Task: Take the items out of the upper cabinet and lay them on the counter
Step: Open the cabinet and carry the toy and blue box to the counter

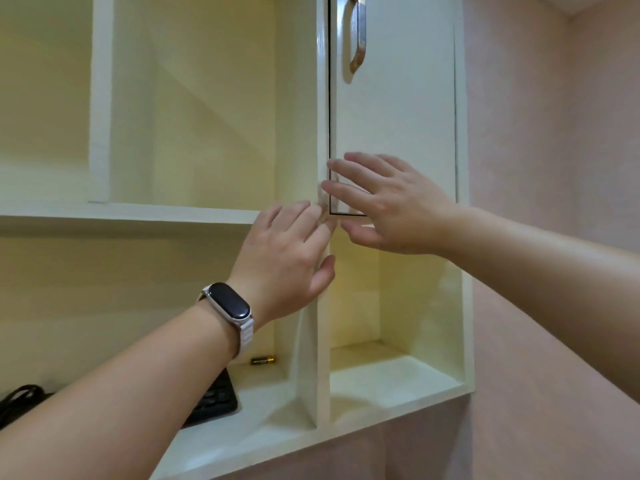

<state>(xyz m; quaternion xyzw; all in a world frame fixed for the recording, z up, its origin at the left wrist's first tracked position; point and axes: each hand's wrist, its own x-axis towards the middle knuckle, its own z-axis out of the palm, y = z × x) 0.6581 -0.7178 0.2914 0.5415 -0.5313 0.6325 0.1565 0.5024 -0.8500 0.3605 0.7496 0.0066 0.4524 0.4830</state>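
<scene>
The cream upper cabinet (pixel 207 116) stands open in front of me. On its bottom shelf (pixel 263 403) lie a black keyboard (pixel 218 400), partly hidden under my left forearm, a small black-and-gold battery (pixel 263 359) and a black cable (pixel 20 398) at the far left. My left hand (pixel 287 258), with a watch on its wrist, rests against the vertical divider (pixel 323 358) and holds nothing. My right hand (pixel 391 206) is spread flat over the lower left corner of a small shut door (pixel 398 109).
The shut door has a metal handle (pixel 358 32) near the top. A middle shelf (pixel 138 211) crosses the left compartment. The right lower compartment (pixel 381 379) shows only bare shelf. A pink wall (pixel 554 133) borders the cabinet on the right.
</scene>
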